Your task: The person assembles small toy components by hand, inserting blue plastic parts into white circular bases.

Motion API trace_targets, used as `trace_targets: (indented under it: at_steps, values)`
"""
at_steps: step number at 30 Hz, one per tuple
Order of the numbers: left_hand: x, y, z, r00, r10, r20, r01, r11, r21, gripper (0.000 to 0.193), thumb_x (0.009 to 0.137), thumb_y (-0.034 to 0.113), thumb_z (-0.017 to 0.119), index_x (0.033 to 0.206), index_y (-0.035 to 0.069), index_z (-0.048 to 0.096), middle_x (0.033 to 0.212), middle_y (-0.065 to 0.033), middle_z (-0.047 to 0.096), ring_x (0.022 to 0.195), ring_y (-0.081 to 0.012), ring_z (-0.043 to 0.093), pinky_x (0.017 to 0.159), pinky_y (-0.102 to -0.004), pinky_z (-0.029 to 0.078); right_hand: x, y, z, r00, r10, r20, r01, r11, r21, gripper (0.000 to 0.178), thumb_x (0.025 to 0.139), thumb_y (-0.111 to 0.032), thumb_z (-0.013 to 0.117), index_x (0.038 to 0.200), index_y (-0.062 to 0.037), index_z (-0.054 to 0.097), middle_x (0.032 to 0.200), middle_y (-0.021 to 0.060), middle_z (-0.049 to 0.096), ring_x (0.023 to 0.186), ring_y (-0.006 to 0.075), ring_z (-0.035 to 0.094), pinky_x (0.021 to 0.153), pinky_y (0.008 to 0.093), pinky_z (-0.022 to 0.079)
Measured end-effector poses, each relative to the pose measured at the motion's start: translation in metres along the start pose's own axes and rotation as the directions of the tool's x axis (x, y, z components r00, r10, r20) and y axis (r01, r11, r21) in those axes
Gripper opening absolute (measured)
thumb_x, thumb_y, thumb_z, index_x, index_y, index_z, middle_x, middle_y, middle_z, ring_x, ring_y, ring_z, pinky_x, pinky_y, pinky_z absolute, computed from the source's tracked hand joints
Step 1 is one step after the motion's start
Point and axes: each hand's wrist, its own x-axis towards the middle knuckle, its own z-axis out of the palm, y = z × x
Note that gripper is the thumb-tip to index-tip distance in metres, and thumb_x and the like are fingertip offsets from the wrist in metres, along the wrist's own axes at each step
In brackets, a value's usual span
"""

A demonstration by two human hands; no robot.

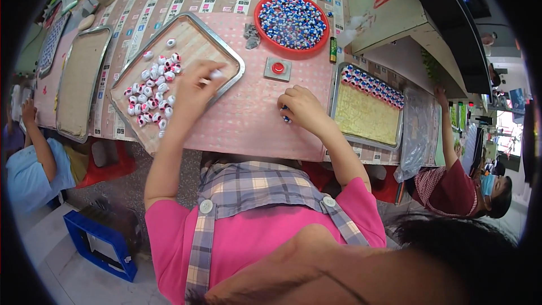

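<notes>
Far left: lined metal tray (83,87) on tabletop (251,127); next, slanted metal tray (197,45) with a loose heap of white-and-pink balls (149,83), its long axis running from far right down to near left; left hand (193,83) over that tray's right side, fingers half closed, a white ball (216,74) at the fingertips, blurred; centre, small square block with red disc (278,69), just beyond the right hand, nearer to it than to the left; behind, red basin (291,52) full of blue-and-white balls (291,22); right hand (303,104) low on tabletop, fingers curled nearly closed over a small blue ball (286,119); it points away from right tray (364,113), which lies just to its right, packed rows (372,86) along the far side, yellow bottom bare on the near side.
</notes>
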Motion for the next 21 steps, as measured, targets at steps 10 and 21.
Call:
trace_targets:
  at_steps: [10, 21]
  values:
    - [-0.031, 0.008, 0.068, 0.902, 0.374, 0.216, -0.416, 0.887, 0.2, 0.017, 0.075, 0.011, 0.06, 0.091, 0.007, 0.058, 0.084, -0.0095, 0.057, 0.079, -0.0262, 0.056, 0.065, -0.0326, 0.046, 0.003, -0.018, -0.018, 0.985, 0.137, 0.101, -0.124, 0.166, 0.978, 0.014, 0.079, -0.017, 0.062, 0.08, -0.0078, 0.052, 0.069, -0.0012, 0.055, 0.059, 0.0063, 0.052, 0.051, 0.0204, 0.038]
    - [-0.032, 0.015, 0.064, 0.951, 0.051, 0.304, -0.059, 0.998, 0.016, 0.015, 0.078, 0.013, 0.059, 0.089, 0.003, 0.057, 0.084, -0.0074, 0.057, 0.07, -0.0166, 0.056, 0.058, -0.0256, 0.044, -0.006, -0.023, -0.012, 0.969, 0.215, 0.117, -0.123, 0.013, 0.992, 0.015, 0.08, -0.016, 0.061, 0.089, -0.0049, 0.056, 0.072, -0.0001, 0.059, 0.061, 0.0042, 0.054, 0.051, 0.0157, 0.039]
